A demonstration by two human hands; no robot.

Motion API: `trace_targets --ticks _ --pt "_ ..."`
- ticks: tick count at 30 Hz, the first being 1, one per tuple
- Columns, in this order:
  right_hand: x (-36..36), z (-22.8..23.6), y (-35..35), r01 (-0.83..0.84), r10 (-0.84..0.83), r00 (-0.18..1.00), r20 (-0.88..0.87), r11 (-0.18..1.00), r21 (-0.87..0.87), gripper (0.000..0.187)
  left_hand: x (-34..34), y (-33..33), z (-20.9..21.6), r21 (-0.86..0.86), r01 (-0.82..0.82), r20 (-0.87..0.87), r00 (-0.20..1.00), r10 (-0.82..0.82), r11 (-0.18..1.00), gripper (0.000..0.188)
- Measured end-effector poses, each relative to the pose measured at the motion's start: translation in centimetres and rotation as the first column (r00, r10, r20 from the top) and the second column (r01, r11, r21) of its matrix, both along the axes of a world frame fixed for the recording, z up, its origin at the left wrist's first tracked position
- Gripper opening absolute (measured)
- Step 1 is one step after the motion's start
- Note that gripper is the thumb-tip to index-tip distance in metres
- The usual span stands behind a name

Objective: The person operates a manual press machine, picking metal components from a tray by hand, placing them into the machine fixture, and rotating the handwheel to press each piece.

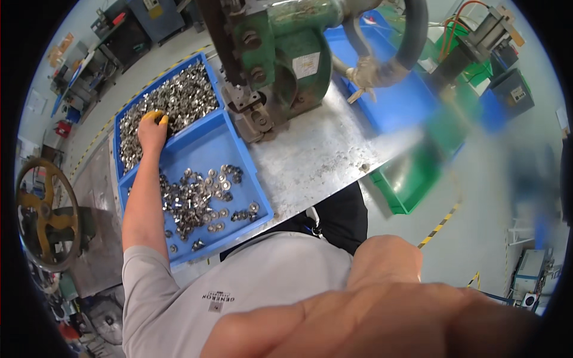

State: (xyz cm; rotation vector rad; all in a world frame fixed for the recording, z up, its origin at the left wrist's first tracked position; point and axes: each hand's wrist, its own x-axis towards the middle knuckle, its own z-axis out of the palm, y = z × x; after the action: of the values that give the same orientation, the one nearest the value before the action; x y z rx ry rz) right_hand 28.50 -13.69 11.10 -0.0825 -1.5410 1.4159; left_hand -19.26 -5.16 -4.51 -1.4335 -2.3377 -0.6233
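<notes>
My left hand [153, 132] reaches into the far blue tray [117, 143], over a heap of small shiny metal parts [185, 92]. Yellow coverings show on its fingertips. Those fingers are curled down among the parts, and whatever they hold is hidden. In the near blue tray [206, 146], under my left forearm, lie more loose round metal parts [197, 194]. My right hand [370, 316] is raised very close to the camera, large and blurred across the lower right; its fingers cannot be made out.
A green press machine [301, 71] stands on the metal table [316, 155] right of the trays. A blue bin [391, 89] lies behind it, a green bin [409, 185] at the table's right edge. At far left is a handwheel [45, 209]. A grey hose [412, 36] loops above.
</notes>
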Motion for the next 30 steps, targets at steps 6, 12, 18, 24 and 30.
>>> trace_targets --ticks 6,12,18,24,30 --pt "-5.5 -0.3 4.5 -0.166 0.165 0.985 0.038 0.986 0.004 0.015 -0.1 -0.3 -0.3 0.165 -0.001 -0.062 0.998 0.012 0.986 0.028" --pt "-2.9 -15.4 7.8 0.432 -0.155 0.816 0.557 0.805 -0.408 0.012 4.0 -1.0 1.6 0.325 0.234 -0.119 0.971 -0.206 0.917 0.019" --pt "-3.7 -16.4 8.6 0.400 -0.120 0.791 0.600 0.843 -0.359 0.009 12.1 -5.1 3.1 0.230 0.579 0.142 0.775 -0.616 0.782 0.014" --pt "-5.6 -16.2 9.9 0.439 -0.272 0.618 0.737 0.898 -0.037 0.008 13.7 -7.4 1.9 -0.166 0.665 0.346 0.731 -0.589 0.728 0.024" --pt "-6.6 -16.4 11.1 0.362 -0.427 0.644 0.635 0.901 0.239 0.007 14.9 -7.5 3.3 -0.280 0.623 0.391 0.769 -0.506 0.731 0.023"
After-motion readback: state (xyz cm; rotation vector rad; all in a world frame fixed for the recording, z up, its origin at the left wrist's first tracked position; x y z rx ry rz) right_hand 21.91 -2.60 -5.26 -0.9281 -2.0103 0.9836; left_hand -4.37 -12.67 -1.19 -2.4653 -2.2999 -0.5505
